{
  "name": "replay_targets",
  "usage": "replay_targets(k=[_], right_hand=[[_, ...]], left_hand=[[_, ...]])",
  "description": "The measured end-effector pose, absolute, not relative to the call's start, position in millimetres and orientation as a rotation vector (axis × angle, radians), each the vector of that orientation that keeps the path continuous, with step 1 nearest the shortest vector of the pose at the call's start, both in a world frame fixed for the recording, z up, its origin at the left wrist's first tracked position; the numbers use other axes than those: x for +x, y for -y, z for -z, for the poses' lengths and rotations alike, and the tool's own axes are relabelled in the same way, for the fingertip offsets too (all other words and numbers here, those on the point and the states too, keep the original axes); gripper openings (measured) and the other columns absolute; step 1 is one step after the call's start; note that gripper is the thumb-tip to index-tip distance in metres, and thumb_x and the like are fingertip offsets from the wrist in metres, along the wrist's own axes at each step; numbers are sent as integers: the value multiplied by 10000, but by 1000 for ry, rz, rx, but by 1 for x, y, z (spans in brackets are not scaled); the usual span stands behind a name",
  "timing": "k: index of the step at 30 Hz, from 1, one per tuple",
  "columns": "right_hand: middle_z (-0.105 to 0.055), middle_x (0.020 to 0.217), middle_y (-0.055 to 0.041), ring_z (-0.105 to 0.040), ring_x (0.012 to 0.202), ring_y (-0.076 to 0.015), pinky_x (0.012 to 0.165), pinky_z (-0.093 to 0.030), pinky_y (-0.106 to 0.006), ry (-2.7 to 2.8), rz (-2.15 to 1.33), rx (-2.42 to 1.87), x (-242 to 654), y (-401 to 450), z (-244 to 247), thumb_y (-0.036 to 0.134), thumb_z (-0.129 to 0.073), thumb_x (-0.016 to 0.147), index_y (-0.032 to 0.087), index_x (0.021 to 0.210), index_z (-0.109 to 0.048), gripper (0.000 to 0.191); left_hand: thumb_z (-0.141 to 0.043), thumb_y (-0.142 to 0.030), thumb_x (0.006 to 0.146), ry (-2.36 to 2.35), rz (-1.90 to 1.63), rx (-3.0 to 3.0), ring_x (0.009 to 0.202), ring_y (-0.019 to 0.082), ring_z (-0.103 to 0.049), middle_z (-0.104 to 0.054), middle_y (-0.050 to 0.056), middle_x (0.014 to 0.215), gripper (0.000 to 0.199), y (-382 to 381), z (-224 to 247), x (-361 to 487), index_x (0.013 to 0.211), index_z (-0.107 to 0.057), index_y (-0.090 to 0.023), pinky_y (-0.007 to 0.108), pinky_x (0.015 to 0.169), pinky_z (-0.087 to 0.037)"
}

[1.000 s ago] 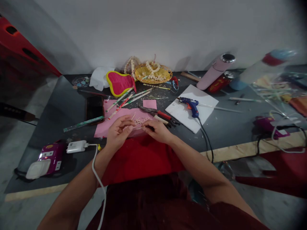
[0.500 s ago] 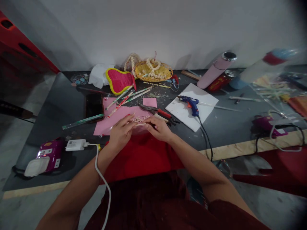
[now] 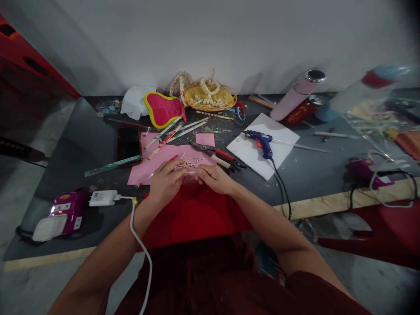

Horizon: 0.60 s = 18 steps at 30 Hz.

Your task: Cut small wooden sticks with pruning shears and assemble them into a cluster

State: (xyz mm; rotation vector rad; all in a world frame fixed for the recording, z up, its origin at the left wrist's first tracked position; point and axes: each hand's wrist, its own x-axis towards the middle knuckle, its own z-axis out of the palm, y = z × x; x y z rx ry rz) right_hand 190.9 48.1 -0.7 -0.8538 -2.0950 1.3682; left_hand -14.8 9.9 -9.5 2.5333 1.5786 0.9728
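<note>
Dark and cluttered, the worktop [image 3: 82, 144] runs along a pale wall, and everything that matters sits on or beside the pink paper sheet [image 3: 154, 164] near its front edge. At the sheet's near edge the left hand [image 3: 167, 183] and the right hand [image 3: 213, 178] meet fingertip to fingertip, each grip pressed together on one end of a thin pale stick [image 3: 190, 172]. That stick lies crosswise, its long axis running left to right along the sheet's near edge, so it bridges the two hands and neither is nearer than the other. Just beyond the fingertips, further onto the sheet, lies a scatter of small pale cut pieces [image 3: 189, 163]. Off the sheet's right corner rest red-handled pliers [image 3: 218, 155], handles pointing right and away from it, closest to the right hand. Further right of the sheet a blue glue gun [image 3: 260, 142] lies on a white board [image 3: 249, 153]. A black phone [image 3: 128, 143] lies against the sheet's left side.
</note>
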Motion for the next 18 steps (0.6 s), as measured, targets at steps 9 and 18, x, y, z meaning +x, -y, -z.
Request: replay_targets(k=[9,18], right_hand=[[-554,644,3,-436,519,-67,525,-363,-200,1929,-1479,-806,185,-44,-1,477,-323,946,152,768,-549,434],[-550,645,5,-423,490,-55,469,-335,-195,1738,-1666,-731,183,-40,-3,498,-355,932,152,762,-528,423]], left_hand=[[-528,-261,871,-1501,-1129,2363,949,182,-597,-662,52,1000,175,-11,5,-12,904,-697,-225,332,830,-483],[-546,-250,864,-1466,-1242,2283,916,163,-590,-652,48,964,160,-8,4,-8,918,-694,-221,305,807,-479]])
